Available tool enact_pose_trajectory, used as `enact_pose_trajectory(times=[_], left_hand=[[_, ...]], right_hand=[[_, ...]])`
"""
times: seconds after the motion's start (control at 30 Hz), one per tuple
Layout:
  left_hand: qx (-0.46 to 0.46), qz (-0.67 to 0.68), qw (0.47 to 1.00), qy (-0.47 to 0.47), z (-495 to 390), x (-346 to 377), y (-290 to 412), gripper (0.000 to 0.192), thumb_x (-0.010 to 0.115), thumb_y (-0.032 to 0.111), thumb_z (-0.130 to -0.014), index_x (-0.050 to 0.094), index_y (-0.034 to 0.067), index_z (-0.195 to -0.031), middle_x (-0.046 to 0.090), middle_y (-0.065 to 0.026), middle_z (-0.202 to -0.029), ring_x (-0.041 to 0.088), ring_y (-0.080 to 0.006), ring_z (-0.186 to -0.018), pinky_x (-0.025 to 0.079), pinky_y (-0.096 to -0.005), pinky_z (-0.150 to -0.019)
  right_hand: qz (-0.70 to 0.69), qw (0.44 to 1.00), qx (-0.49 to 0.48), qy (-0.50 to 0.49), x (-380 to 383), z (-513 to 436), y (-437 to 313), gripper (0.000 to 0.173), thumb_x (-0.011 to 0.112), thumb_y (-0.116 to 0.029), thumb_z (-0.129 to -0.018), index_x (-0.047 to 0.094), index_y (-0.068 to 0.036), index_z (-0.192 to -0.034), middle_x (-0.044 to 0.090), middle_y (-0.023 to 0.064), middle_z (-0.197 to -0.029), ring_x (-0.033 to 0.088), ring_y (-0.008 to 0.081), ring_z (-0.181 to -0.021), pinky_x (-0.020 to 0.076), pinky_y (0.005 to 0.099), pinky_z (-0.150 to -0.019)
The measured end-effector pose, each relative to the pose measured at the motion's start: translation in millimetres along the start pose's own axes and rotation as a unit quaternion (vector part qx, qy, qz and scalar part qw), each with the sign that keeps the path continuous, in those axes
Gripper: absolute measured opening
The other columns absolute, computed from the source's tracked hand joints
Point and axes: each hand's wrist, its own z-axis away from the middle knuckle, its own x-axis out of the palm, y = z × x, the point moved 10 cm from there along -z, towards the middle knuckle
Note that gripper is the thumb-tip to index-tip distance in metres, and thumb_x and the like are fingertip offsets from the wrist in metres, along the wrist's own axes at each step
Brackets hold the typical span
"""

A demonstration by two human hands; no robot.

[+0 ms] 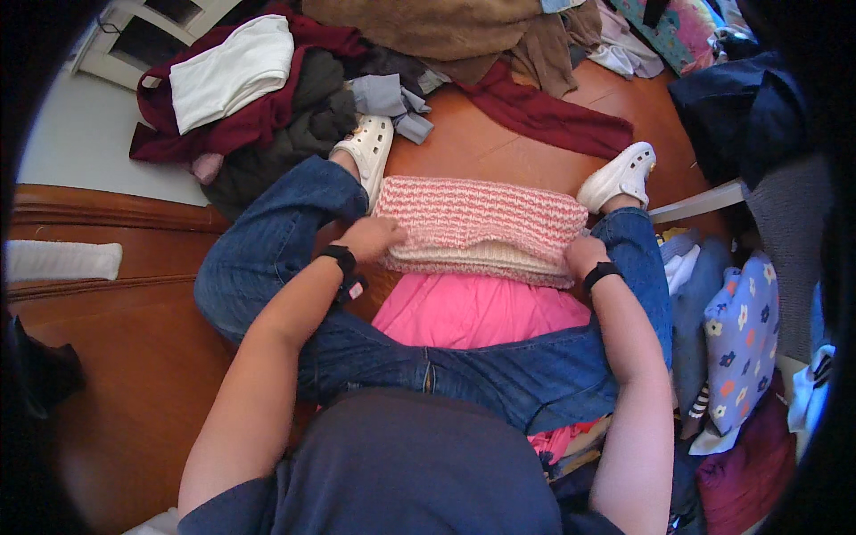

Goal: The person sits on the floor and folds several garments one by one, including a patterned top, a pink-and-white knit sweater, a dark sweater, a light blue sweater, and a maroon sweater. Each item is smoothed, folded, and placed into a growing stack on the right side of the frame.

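Observation:
A folded pink-and-white knitted garment lies between my feet, its folded layers facing me and cream ribbing showing between them. My left hand grips its left edge, the fingers curled. At the opposite end my right hand is on the right edge; its fingertips are partly hidden, and I cannot tell how firmly it holds. Bright pink cloth lies under the knit's near side and reaches my jeans. Both wrists wear black bands.
Dark red, dark green and white folded clothes are piled at the upper left. A brown garment and a dark red sleeve lie ahead. Folded clothes, including a flowered blue one, stand at the right beside a white bar.

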Motion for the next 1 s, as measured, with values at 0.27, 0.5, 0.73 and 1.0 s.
enact_pose_trajectory(times=[0.27,0.5,0.73,1.0], left_hand=[[-0.019,0.142,0.988,-0.061,-9,10,31,0.035,0.063,0.024,-0.071,0.054,0.007,-0.101,0.054,-0.0161,-0.098,0.055,-0.0333,-0.092,0.046,-0.0439,-0.077],[0.033,0.13,0.986,0.101,-56,-18,83,0.04,0.064,0.016,-0.07,0.054,0.009,-0.109,0.054,-0.0146,-0.101,0.053,-0.0341,-0.096,0.045,-0.0402,-0.082],[-0.057,0.191,0.977,-0.076,-28,42,81,0.027,0.05,0.019,-0.087,0.055,0.012,-0.112,0.054,-0.016,-0.096,0.055,-0.0333,-0.089,0.046,-0.0416,-0.077],[0.062,0.08,0.991,0.087,-31,42,106,0.058,0.062,0.008,-0.066,0.049,0.015,-0.122,0.05,-0.0173,-0.102,0.051,-0.0348,-0.092,0.045,-0.0413,-0.078]], right_hand=[[-0.173,0.983,-0.068,0.009,-41,0,-22,0.028,0.056,-0.022,-0.078,0.062,-0.007,-0.101,0.062,0.0155,-0.105,0.06,0.0318,-0.096,0.0488,0.0407,-0.079],[-0.24,0.951,-0.148,0.128,-75,4,-106,0.025,0.056,-0.018,-0.076,0.058,-0.009,-0.099,0.06,0.0181,-0.095,0.059,0.0346,-0.089,0.0473,0.0429,-0.078],[-0.197,0.962,-0.174,-0.073,-12,7,-123,0.026,0.057,-0.023,-0.072,0.067,-0.008,-0.091,0.064,0.0195,-0.096,0.061,0.0336,-0.09,0.0489,0.0421,-0.078],[-0.7,0.628,0.097,-0.326,73,16,-163,0.078,0.053,-0.06,-0.08,0.036,-0.009,-0.136,0.05,0.026,-0.123,0.054,0.0405,-0.105,0.043,0.0485,-0.089]])
